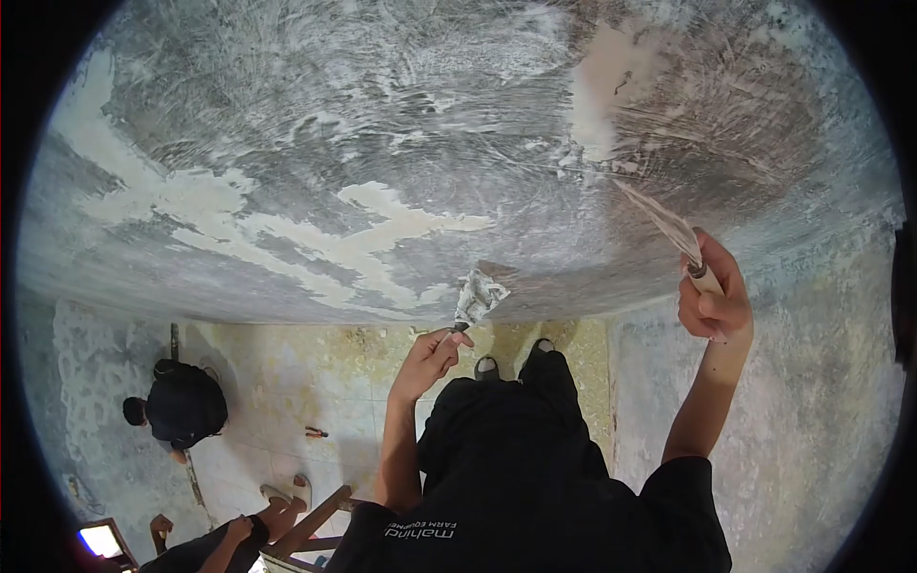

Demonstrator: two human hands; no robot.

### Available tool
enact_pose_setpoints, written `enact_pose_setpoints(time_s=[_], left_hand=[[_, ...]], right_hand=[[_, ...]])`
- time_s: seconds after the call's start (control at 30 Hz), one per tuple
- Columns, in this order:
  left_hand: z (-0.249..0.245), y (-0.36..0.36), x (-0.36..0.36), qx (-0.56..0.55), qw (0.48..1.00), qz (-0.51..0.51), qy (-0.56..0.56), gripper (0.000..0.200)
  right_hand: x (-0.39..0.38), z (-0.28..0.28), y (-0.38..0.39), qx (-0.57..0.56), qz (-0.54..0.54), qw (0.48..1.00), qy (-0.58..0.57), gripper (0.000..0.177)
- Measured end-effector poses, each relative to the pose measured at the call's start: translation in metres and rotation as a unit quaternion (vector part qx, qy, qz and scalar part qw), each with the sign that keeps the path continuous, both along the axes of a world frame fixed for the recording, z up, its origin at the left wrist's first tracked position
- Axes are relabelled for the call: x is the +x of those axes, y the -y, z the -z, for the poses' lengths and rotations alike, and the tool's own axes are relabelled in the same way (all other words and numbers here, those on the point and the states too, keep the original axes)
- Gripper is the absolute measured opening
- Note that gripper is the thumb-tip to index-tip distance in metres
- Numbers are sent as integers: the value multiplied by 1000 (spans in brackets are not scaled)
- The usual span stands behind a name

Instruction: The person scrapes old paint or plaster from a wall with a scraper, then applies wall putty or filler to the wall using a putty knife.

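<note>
My right hand [714, 296] is closed round the pale handle of a putty knife [669, 222], whose blade points up and left against the grey wall [430, 124]. Its blade edge is near a smooth pale patch of filler [594, 100]. Lower and nearer the middle, my left hand [432, 361] grips the dark handle of a small scraper [479, 296] that carries a lump of white filler. Rough white filler strips [382, 224] spread over the wall at the left and centre.
One person in dark clothes [186, 406] crouches on the floor at the left. Another person's legs and arms [277, 520] show at the bottom left, beside a wooden frame [310, 520]. A small tool [316, 433] lies on the tiles. A side wall [774, 420] rises at the right.
</note>
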State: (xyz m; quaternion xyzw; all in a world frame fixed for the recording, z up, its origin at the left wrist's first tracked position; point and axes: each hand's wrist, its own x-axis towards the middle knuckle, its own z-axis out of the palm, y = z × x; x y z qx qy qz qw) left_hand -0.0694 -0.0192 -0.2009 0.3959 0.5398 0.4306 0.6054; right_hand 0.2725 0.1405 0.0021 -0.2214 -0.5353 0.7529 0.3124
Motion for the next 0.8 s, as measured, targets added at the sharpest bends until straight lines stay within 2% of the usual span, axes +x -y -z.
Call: enact_pose_setpoints(time_s=[0.13, 0.23, 0.27, 0.33, 0.43, 0.53, 0.63, 0.73, 0.8], left_hand=[[2, 3, 1, -6, 1000, -7, -5, 33], [0, 4, 2, -5, 1000, -15, -1, 34], [-1, 5, 3, -3, 1000, -16, 1, 34], [-4, 5, 4, -2, 1000, -18, 7, 36], [-7, 3, 6, 0, 1000, -14, 12, 39], [-8, 0, 8, 11, 1000, -7, 6, 40], [-9, -3, 11, 13, 1000, -1, 3, 40], [-11, -5, 15, 6, 1000, 5, 5, 40], [-12, -5, 17, -2, 1000, 8, 10, 39]], right_hand=[[6, 6, -2, 48, 30, 998, -14, 34], [16, 4, -5, 176, 75, 975, 110, 27], [16, 2, -9, 287, 82, 945, 135, 25], [15, -7, -21, 496, 99, 843, 185, 20], [22, -17, -17, 444, 154, 851, 232, 16], [24, -18, -25, 485, 199, 835, 167, 19], [26, -18, -34, 499, 200, 824, 179, 21], [13, -26, -38, 556, 198, 780, 210, 21], [-2, -28, -40, 592, 249, 730, 232, 21]])
